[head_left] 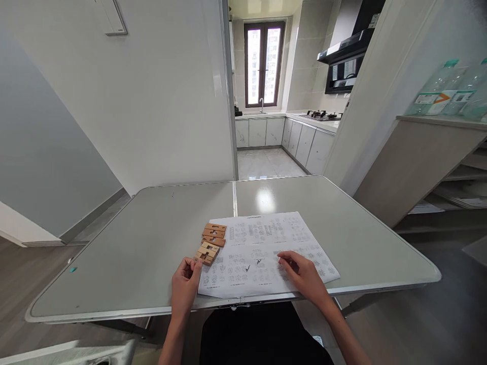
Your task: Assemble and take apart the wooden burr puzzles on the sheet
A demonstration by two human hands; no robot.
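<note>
On a large printed sheet (262, 243) lie several flat wooden puzzle pieces with cut-out notches, close together along its left edge. The farther, darker pieces (213, 234) are brown. Nearest to me is a paler notched wooden piece (207, 252). My left hand (184, 284) rests beside it at the sheet's lower left corner, with thumb and forefinger closed at its near edge. My right hand (304, 276) lies over the right part of the sheet, its fingers loosely bent and apart, holding nothing I can see. Small diagrams and dark marks cover the paper.
The sheet lies on a pale folding table (144, 253) with a metal rim and a centre seam (234, 197). A small teal bit (73, 269) is near its left edge. To the right, plastic bottles (437, 88) stand on a shelf unit (403, 167). A kitchen is beyond.
</note>
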